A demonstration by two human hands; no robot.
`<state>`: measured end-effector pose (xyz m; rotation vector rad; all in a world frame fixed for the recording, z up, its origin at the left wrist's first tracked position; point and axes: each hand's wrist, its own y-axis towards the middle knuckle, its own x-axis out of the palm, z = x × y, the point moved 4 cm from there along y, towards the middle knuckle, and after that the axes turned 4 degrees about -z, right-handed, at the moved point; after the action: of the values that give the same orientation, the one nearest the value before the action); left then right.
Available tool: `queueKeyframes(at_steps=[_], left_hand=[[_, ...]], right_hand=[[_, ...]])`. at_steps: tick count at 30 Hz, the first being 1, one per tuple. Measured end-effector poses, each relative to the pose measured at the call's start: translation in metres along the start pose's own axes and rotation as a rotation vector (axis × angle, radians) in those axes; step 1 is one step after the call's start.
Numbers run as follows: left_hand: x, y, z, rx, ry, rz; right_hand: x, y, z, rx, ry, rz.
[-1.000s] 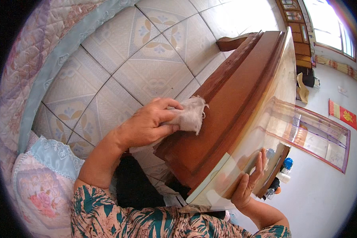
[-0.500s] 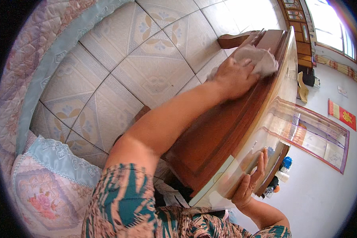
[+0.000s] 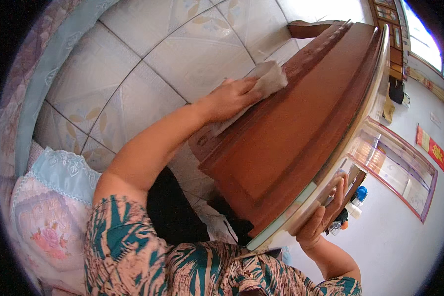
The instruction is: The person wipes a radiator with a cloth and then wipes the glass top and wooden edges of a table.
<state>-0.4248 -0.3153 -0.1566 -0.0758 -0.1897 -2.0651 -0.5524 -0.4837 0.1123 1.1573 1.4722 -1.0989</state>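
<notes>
My left hand [image 3: 228, 100] is closed on a greyish cloth [image 3: 271, 81]. It presses the cloth against the long lower edge of a reddish-brown wooden panel [image 3: 301, 133], the side of a low piece of furniture. Along the right of that panel runs the glass-covered top [image 3: 281, 219]. On this shiny top my right hand [image 3: 319, 217] rests with its fingers stretched out, holding nothing. The cloth's underside is hidden.
Patterned floor tiles [image 3: 138, 93] lie left of the furniture, whose curved wooden leg [image 3: 311, 28] juts out at the far end. A quilted pink cover [image 3: 49, 222] with pale blue trim is at lower left. Small bottles with a blue cap [image 3: 361, 192] stand beyond the top.
My left hand has moved the cloth left and nearer, from the panel's upper part to its lower edge. My right hand stays on the top. The view has shifted slightly.
</notes>
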Motion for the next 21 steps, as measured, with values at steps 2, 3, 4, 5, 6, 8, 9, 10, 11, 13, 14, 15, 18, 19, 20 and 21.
queueKeyframes(at_steps=[2, 3, 4, 5, 6, 8, 9, 10, 11, 13, 14, 15, 18, 19, 20, 21], left_hand=[[-0.006, -0.047, 0.018, -0.006, 0.007, 0.021], [-0.01, -0.066, 0.025, -0.009, 0.015, 0.038], [-0.012, -0.08, 0.028, -0.015, 0.042, 0.044], [-0.013, -0.092, 0.03, -0.019, 0.07, 0.048], [-0.014, -0.101, 0.033, -0.022, 0.099, 0.049], [-0.016, -0.116, 0.04, -0.051, 0.062, 0.072], [-0.017, -0.122, 0.043, -0.063, 0.044, 0.081], [-0.017, -0.129, 0.044, -0.073, 0.017, 0.133], [-0.016, -0.136, 0.044, -0.081, -0.01, 0.184], [-0.024, -0.146, 0.036, -0.152, -0.331, 0.211], [-0.032, -0.143, 0.03, -0.208, -0.637, 0.17], [-0.029, -0.142, 0.032, -0.322, -0.841, 0.211], [-0.013, -0.143, 0.027, -0.226, -0.415, 0.305], [-0.003, -0.143, 0.023, -0.118, -0.105, 0.299], [0.004, -0.141, 0.024, -0.144, -0.071, 0.334], [0.007, -0.141, 0.026, -0.143, 0.024, 0.392]], right_hand=[[0.001, 0.0, 0.001, 0.001, 0.011, 0.003], [0.003, 0.002, 0.001, -0.006, 0.018, 0.006], [0.005, 0.003, 0.001, -0.008, 0.005, 0.004], [0.006, 0.003, 0.002, -0.009, -0.009, 0.004], [0.007, 0.003, 0.002, -0.009, -0.023, 0.006], [0.008, 0.002, 0.004, -0.002, -0.019, -0.002], [0.008, 0.001, 0.005, 0.004, -0.017, -0.004], [0.008, 0.001, 0.003, 0.001, -0.006, -0.003], [0.009, 0.002, 0.001, -0.001, 0.005, -0.001], [0.01, 0.003, -0.001, -0.01, 0.023, 0.003], [0.009, 0.002, 0.0, -0.006, 0.017, 0.007], [0.008, -0.001, 0.002, -0.001, 0.009, 0.01], [0.006, -0.001, 0.006, 0.035, -0.006, -0.016], [0.007, 0.0, 0.005, 0.028, -0.003, -0.013], [0.007, 0.0, 0.006, 0.026, -0.002, -0.009], [0.007, 0.0, 0.006, 0.025, -0.001, -0.005]])
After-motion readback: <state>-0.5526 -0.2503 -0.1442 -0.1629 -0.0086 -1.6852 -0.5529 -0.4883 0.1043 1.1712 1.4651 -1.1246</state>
